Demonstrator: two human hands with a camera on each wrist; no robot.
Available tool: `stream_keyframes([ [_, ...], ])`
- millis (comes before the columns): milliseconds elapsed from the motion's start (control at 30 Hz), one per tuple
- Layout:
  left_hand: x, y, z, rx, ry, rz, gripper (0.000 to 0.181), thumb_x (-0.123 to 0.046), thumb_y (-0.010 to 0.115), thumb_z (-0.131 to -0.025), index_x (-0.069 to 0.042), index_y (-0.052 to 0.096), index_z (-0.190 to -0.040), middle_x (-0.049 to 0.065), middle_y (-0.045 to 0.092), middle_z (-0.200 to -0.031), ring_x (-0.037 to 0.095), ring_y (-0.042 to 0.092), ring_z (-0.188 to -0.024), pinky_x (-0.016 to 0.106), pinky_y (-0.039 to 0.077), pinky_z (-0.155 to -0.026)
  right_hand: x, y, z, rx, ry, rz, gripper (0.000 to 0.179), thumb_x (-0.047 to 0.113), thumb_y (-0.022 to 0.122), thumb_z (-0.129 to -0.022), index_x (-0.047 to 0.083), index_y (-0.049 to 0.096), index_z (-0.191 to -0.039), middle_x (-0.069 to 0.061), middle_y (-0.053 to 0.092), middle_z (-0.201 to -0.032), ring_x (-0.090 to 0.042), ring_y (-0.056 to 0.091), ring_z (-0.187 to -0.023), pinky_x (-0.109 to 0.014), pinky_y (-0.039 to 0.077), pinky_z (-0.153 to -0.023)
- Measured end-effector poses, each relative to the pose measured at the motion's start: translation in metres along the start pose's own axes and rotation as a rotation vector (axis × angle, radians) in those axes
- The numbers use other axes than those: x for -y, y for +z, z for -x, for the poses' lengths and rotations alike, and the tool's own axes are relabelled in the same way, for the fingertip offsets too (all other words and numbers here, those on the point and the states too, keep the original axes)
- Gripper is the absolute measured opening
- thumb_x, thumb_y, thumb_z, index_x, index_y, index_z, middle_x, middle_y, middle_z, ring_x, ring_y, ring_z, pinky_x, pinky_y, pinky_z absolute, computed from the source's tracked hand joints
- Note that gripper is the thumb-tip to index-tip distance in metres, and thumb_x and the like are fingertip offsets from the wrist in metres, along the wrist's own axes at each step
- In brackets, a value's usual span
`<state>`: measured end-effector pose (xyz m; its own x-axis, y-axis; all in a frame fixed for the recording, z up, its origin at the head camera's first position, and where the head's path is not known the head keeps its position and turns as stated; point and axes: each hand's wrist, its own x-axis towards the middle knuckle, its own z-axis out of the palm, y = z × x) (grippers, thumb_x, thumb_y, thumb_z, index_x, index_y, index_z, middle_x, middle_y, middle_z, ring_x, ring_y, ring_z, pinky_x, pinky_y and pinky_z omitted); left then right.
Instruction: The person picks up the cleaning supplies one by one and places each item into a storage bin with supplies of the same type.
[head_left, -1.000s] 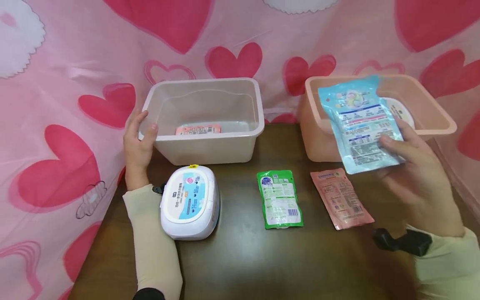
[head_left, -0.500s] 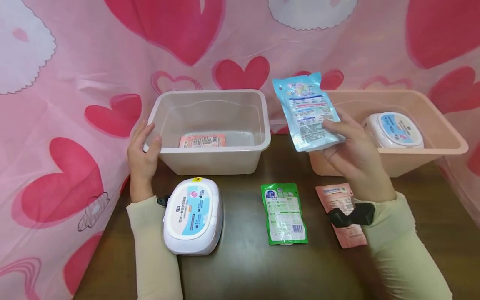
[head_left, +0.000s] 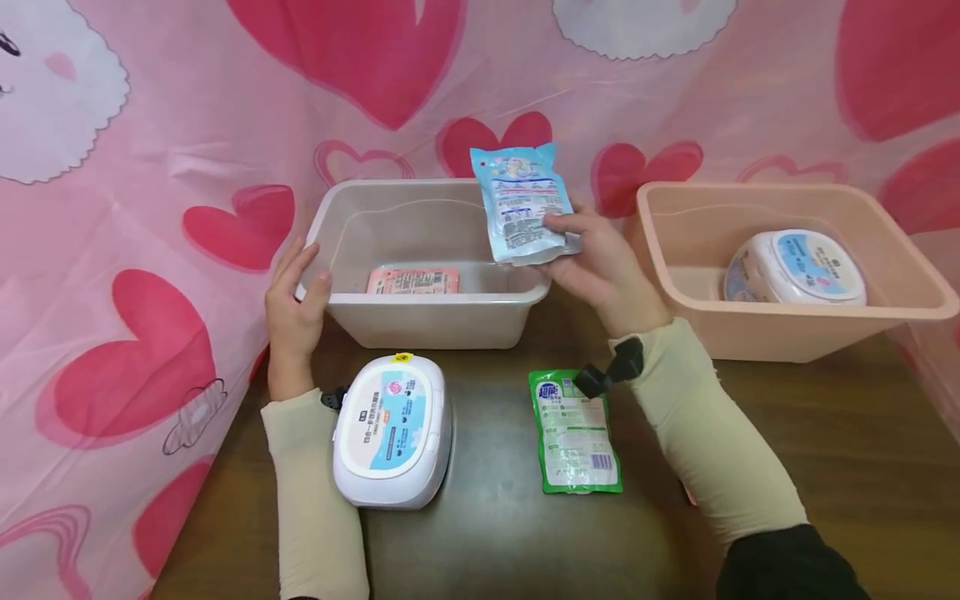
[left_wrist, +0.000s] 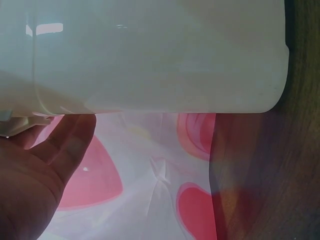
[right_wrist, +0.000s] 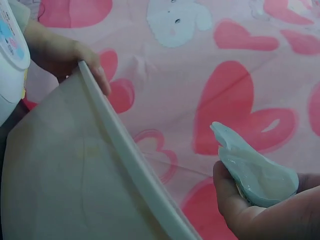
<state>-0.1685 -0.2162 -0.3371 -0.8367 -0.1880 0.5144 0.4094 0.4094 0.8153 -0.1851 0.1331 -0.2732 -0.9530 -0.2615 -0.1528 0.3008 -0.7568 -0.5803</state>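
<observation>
Here's the right hand (head_left: 596, 271), just right of centre in the upper half of the frame, and it's clamped on the light blue pouch (head_left: 522, 200), thumb across the printed face, fingers behind. The pouch leans over the right end of the grey-beige bin (head_left: 427, 323), its top edge poking past the far rim in the head view. Over on the right wrist view, there it is again at lower right, seen almost end-on, well apart from the rim that slants through the picture.

Now to the left hand (head_left: 296, 321), left of centre: it grips the near left corner of that same bin, thumb on the near side of the rim, fingers along the outside. Down inside lies a pink packet (head_left: 414, 282), flat on the bin floor, partly cut off by the near wall.

Below, at lower centre-left, a white tub (head_left: 390, 433) sits on the dark bench (head_left: 487, 550) just beside the left forearm, a green pouch (head_left: 576, 442) lying to its right, print side up. A sliver of pink peeks out beneath the right sleeve (head_left: 720, 450). And far right, the peach bin (head_left: 750, 337) holds a second white tub (head_left: 802, 267), label up!
</observation>
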Motion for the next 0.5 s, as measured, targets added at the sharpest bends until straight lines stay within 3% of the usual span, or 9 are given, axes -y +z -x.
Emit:
stream_keyframes([
  [200,0.004,0.0,-0.001,-0.002,0.029,0.009,0.048,-0.008,0.062,-0.088,0.01,0.06,-0.132,0.028,0.049,-0.146,0.04,0.041,-0.139,0.035,0.032,-0.114,-0.014,0.004,-0.028,-0.065,0.09,-0.052,0.056,-0.001,0.045,-0.102,0.018,0.033,-0.153,-0.011,0.044,-0.15,-0.031,0.041,-0.137,-0.052,0.032,-0.114],
  [400,0.007,-0.001,-0.002,0.01,0.023,0.016,0.048,-0.009,0.062,-0.088,0.01,0.06,-0.132,0.026,0.049,-0.146,0.039,0.041,-0.139,0.034,0.032,-0.114,-0.023,0.006,-0.042,-0.058,0.153,-0.043,0.054,0.003,0.039,-0.105,0.016,0.03,-0.156,-0.011,0.041,-0.153,-0.031,0.038,-0.14,-0.052,0.026,-0.117],
  [500,0.007,-0.002,-0.004,0.017,0.027,0.021,0.048,-0.008,0.062,-0.088,0.01,0.06,-0.132,0.027,0.049,-0.146,0.04,0.04,-0.139,0.036,0.032,-0.115,-0.026,0.009,-0.047,-0.084,0.202,0.049,0.055,0.014,0.038,-0.107,0.013,0.021,-0.159,-0.01,0.028,-0.162,-0.029,0.026,-0.147,-0.048,0.019,-0.12],
])
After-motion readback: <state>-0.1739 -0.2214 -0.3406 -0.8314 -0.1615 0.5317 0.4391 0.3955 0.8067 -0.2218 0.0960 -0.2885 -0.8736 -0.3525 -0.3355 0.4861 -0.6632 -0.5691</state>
